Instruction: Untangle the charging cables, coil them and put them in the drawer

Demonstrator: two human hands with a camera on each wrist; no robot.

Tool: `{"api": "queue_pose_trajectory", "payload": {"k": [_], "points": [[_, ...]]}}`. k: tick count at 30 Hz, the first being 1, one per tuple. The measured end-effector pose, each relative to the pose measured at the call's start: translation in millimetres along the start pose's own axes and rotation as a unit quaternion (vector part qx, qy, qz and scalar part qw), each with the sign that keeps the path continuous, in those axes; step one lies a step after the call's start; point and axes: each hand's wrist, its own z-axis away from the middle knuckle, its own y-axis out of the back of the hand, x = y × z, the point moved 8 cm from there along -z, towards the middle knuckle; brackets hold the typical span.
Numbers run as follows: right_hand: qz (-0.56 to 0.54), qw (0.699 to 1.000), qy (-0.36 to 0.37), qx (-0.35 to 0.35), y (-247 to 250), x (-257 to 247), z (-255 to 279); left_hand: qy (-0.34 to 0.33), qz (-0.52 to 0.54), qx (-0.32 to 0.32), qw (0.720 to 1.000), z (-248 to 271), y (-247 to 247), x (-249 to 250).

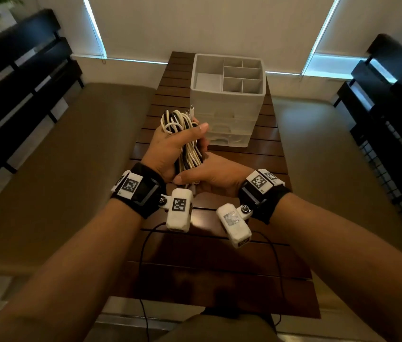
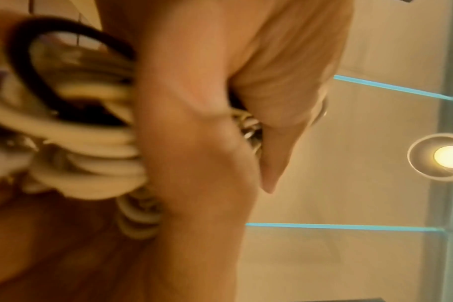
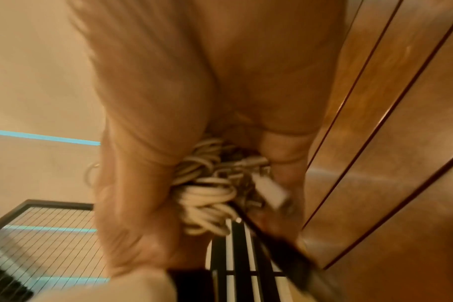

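Both hands grip one bundle of white and black charging cables [image 1: 184, 139], left hand [image 1: 170, 146] curled round its upper half, right hand [image 1: 210, 174] round its lower end, long axis pointing toward the closed white drawer unit [image 1: 229, 112] directly beyond on the table [image 1: 219, 255].

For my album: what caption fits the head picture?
Both hands, left and right, grip bundled cables before the drawer unit.

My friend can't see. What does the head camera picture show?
Two hands, left hand and right hand, hold a bundle of white and black cables above a dark wooden table. Behind them stands a white drawer organizer, its drawers closed.
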Motion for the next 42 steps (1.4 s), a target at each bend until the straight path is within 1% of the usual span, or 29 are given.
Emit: {"api": "queue_pose_trajectory", "payload": {"k": [3,6,8,10,12,13,14,16,17,18,21,24,27,29,32,34,36,38,40,42], "points": [[0.053,0.996,0.009,0.071,3,-6,2,0.022,-0.011,0.021,0.999,-6,3,-8],[0.102,0.989,0.022,0.108,5,-6,1,0.019,-0.031,0.035,0.999,-8,0,-8],[0.104,0.985,0.028,0.135,8,-6,4,0.016,-0.039,0.036,0.998,-9,-4,-6],[0.093,0.984,0.045,0.144,10,-7,8,0.020,-0.056,0.030,0.998,-10,-8,-5],[0.079,0.988,0.051,0.122,10,-5,8,0.027,-0.058,0.028,0.998,-9,-7,-7],[0.052,0.993,0.047,0.095,8,-2,8,0.029,-0.047,0.030,0.998,-9,-5,-8],[0.004,0.997,0.040,0.065,6,3,8,0.029,-0.029,0.027,0.999,-9,-4,-10],[-0.094,0.995,0.033,0.018,2,8,10,0.029,0.013,0.012,0.999,-9,-7,-13],[-0.110,0.993,0.035,0.019,1,9,10,0.028,0.022,0.009,0.999,-9,-7,-13],[-0.103,0.993,0.035,0.037,2,10,8,0.026,0.023,0.010,0.999,-10,-7,-13],[-0.026,0.994,0.030,0.098,6,11,3,0.025,0.009,0.018,0.999,-12,-5,-12],[0.011,0.993,0.022,0.114,8,11,1,0.027,0.009,0.044,0.999,-14,-2,-12],[0.009,0.995,0.036,0.096,4,7,-2,0.033,0.026,0.075,0.996,-14,7,-12],[0.001,0.997,0.046,0.066,4,8,-2,0.039,0.052,0.101,0.993,-17,17,-13],[-0.016,0.999,-0.002,0.034,7,23,8,0.065,0.085,0.115,0.988,-21,36,-11],[-0.026,0.999,-0.025,0.033,6,28,8,0.076,0.100,0.103,0.987,-20,38,-10],[-0.045,0.999,-0.009,0.025,1,21,2,0.061,0.097,0.084,0.990,-16,29,-10],[-0.066,0.998,0.017,0.015,-2,9,-2,0.041,0.069,0.062,0.995,-12,18,-10],[-0.090,0.996,0.016,0.002,2,3,0,0.028,0.024,0.036,0.999,-11,15,-7],[-0.114,0.993,0.016,-0.019,6,1,4,0.016,-0.014,0.025,0.999,-12,17,-3]]}}
